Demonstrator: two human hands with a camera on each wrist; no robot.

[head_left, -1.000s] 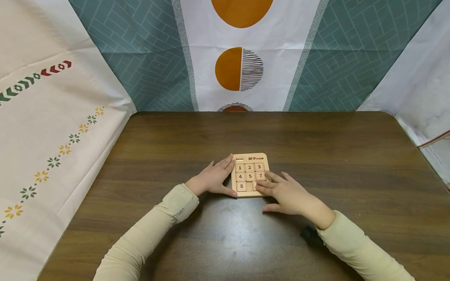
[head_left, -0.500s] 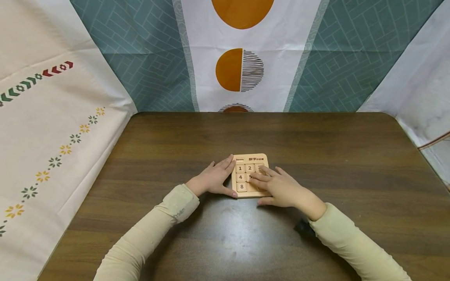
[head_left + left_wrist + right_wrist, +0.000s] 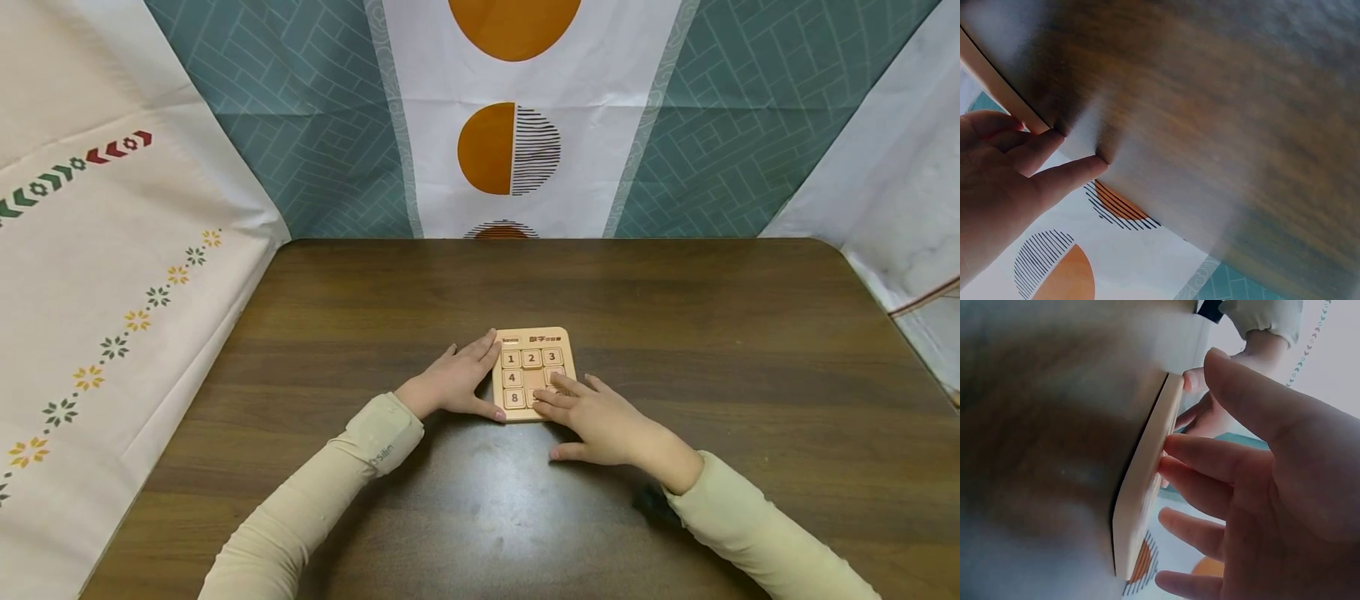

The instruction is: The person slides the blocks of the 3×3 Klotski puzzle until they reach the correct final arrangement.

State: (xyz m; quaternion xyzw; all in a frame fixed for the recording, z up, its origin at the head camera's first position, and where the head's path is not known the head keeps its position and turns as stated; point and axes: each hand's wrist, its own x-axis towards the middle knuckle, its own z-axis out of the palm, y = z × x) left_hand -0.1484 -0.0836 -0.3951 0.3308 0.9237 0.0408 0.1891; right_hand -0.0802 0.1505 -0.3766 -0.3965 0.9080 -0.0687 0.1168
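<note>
A square wooden number slide puzzle [image 3: 534, 332] lies flat on the brown table [image 3: 712, 333]. Tiles 1, 2 and 3 fill its top row, with 4 and 8 down the left side; the centre slot [image 3: 533, 379] is bare. My left hand [image 3: 459, 379] rests along the left edge, fingers extended, its thumb at the lower left corner. With extended fingers, my right hand [image 3: 603, 421] touches tiles at the lower right, partly hiding them. In the right wrist view, two fingertips touch the top of the puzzle [image 3: 1138, 478] while the thumb stays off it.
A patterned teal and white cloth [image 3: 330, 158] hangs behind the table's far edge. To the left is a cream cloth [image 3: 135, 225] with flower motifs, and to the right a pale cloth [image 3: 900, 167]. A small dark object [image 3: 656, 502] sits by the right wrist.
My right hand has moved left across the tiles, then down. The tile 5 has slid down from the centre into the bottom row, leaving the gap in the centre. My left hand stays put.
</note>
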